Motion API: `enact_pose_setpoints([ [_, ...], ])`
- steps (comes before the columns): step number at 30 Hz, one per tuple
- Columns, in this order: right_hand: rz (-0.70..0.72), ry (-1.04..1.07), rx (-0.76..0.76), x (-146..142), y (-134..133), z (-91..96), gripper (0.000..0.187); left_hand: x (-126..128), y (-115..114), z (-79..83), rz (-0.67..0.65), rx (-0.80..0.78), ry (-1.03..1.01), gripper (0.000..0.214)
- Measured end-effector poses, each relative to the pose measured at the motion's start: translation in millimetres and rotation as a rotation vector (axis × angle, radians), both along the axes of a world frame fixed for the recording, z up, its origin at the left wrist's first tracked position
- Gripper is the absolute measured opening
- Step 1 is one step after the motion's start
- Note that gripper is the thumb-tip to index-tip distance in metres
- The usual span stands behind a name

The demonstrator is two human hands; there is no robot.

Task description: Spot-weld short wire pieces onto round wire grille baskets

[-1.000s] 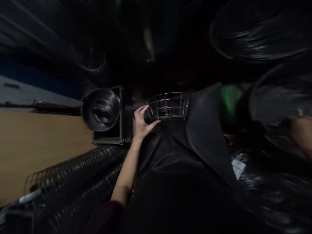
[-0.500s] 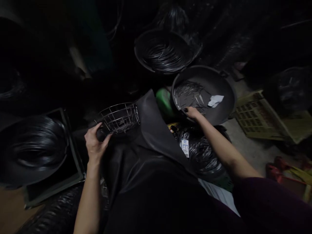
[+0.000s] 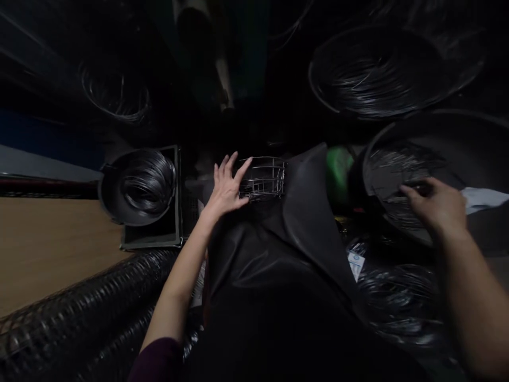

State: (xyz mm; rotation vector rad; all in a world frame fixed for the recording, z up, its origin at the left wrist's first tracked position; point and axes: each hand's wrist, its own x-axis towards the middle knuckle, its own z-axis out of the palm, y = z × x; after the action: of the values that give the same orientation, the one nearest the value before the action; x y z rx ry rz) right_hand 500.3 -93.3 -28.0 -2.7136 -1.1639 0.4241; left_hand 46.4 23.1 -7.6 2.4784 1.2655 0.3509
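The basket (image 3: 263, 183) sits at the apron's (image 3: 270, 265) far edge, long axis running left to right. The left hand (image 3: 227, 192) is spread wide at its left end. The right hand (image 3: 443, 209) curls narrowly over wires (image 3: 405, 158) in the pan (image 3: 469, 164); whether it holds any is unclear.

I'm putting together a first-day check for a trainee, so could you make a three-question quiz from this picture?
1. Which hand is nearest the wire basket: A) right, B) left?
2. True or false: the right hand is over the coil at the far left.
3. Fill the gap: between the dark flap and the large pan shows a blurred ___ object.

Key: 1. B, the left hand. 2. False; it's over the large pan. 3. Green.
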Motion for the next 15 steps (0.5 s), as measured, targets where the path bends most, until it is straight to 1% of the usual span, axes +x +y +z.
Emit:
enact_pose_setpoints([
  [1,-0.026,0.178,0.157,-21,2,13.1,0.039,3,2,2.3,-0.017,-0.016,0.015,0.103],
  [2,-0.063,0.401,0.266,-46,6,26.8,0.047,6,3,4.1,-0.029,-0.029,0.025,0.102],
  [3,0.005,0.643,0.267,-74,12,39.6,0.055,8,5,5.6,-0.036,-0.041,0.031,0.101],
  [4,0.128,0.835,0.184,-102,19,50.2,0.056,9,5,6.6,-0.039,-0.052,0.033,0.100],
  [5,0.248,0.987,0.074,-130,27,57.7,0.052,10,6,7.4,-0.038,-0.061,0.031,0.098],
  [6,0.358,1.097,-0.019,-155,36,61.6,0.050,11,6,8.1,-0.037,-0.068,0.026,0.096],
  [7,0.444,1.149,-0.068,-177,45,61.9,0.047,12,6,8.7,-0.038,-0.073,0.019,0.094],
  [8,0.508,1.141,-0.063,-194,53,59.4,0.044,12,6,9.3,-0.040,-0.075,0.011,0.092],
  [9,0.558,1.075,-0.010,-208,61,55.1,0.039,12,6,10.0,-0.043,-0.074,0.000,0.090],
  [10,0.605,0.966,0.070,-218,67,50.1,0.035,11,5,10.9,-0.045,-0.074,-0.013,0.087],
  [12,0.726,0.703,0.229,-229,75,41.9,0.029,8,6,13.6,-0.044,-0.073,-0.049,0.083],
  [13,0.807,0.589,0.281,-233,77,40.0,0.029,5,7,15.7,-0.034,-0.070,-0.074,0.081],
  [15,0.981,0.428,0.336,-238,81,40.8,0.036,-2,9,21.5,0.001,-0.052,-0.131,0.082],
])
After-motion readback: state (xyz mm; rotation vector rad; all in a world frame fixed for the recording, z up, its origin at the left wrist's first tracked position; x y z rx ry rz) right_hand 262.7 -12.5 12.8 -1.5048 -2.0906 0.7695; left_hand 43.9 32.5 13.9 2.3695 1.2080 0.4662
